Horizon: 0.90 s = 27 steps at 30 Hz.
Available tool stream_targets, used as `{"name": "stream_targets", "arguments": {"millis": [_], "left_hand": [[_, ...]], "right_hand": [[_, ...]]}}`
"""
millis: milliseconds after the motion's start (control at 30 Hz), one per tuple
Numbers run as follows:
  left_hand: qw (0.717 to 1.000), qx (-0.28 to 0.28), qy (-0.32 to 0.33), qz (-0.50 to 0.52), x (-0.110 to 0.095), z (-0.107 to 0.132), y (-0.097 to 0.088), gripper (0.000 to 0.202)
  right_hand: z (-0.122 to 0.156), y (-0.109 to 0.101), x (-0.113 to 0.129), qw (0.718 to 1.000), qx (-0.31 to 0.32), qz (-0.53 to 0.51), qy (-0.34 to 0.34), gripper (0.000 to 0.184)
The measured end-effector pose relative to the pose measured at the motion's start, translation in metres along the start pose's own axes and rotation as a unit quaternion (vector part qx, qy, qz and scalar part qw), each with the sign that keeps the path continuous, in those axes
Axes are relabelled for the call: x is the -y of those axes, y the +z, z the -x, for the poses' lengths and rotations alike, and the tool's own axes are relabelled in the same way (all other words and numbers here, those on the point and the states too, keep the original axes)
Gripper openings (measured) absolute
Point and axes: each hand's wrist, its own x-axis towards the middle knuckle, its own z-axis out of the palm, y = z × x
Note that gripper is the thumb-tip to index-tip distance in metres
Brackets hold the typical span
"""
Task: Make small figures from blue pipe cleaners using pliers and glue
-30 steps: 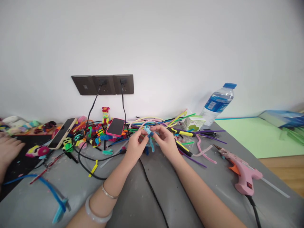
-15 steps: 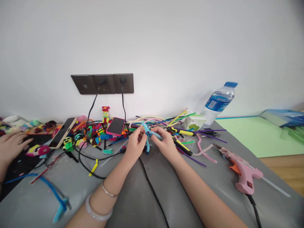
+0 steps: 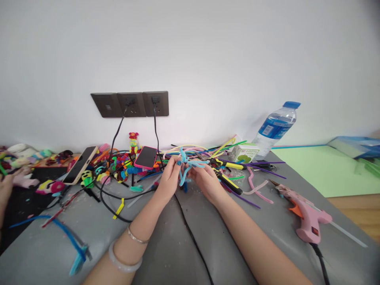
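Both my hands meet over the middle of the grey mat [image 3: 166,245]. My left hand [image 3: 168,181] and my right hand [image 3: 204,180] pinch a light blue pipe cleaner shape [image 3: 185,165] between them, fingers closed on it. Its loops stick up above my fingertips and one end hangs down between my palms. A pile of coloured pipe cleaners [image 3: 204,152] lies just behind my hands. My left wrist wears a pale bangle [image 3: 120,259] and a thin bracelet.
A pink glue gun [image 3: 305,215] lies at the right, a water bottle [image 3: 274,128] and a small green box [image 3: 242,153] behind. Two phones [image 3: 145,157] charge from the wall sockets [image 3: 130,104]. Another person's hand [image 3: 6,186] is at the left edge. A blue pipe cleaner [image 3: 63,233] lies front left.
My hands have turned and bent the blue pipe cleaner shape, whose loops now stand higher. The other person's hand at the left has drawn back toward the edge.
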Motion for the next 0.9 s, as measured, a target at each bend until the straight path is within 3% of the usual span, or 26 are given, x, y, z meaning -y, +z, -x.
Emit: {"name": "stream_targets", "arguments": {"millis": [133,233,367,500,700,900], "left_hand": [[1.0,-0.016,-0.016,0.005,0.001,-0.001,0.002,0.034],[0.995,-0.01,-0.045,0.093,0.001,-0.001,0.004,0.034],[0.964,0.009,-0.114,0.239,-0.007,-0.002,0.006,0.029],[0.939,0.035,-0.165,0.3,-0.014,-0.002,0.005,0.025],[0.923,0.055,-0.165,0.343,-0.014,-0.002,0.006,0.03],[0.924,0.104,-0.159,0.331,-0.016,0.0,0.005,0.03]], "right_hand": [[0.0,0.003,0.006,1.0,0.025,0.007,-0.002,0.034],[-0.001,0.001,0.009,0.999,0.038,0.003,0.015,0.037],[-0.002,-0.006,0.012,0.996,0.064,-0.011,0.06,0.028],[-0.002,-0.008,0.014,0.992,0.07,-0.037,0.095,0.025],[-0.002,-0.005,0.016,0.994,0.064,-0.038,0.085,0.03],[-0.001,-0.005,0.021,0.988,0.114,-0.064,0.086,0.036]]}}
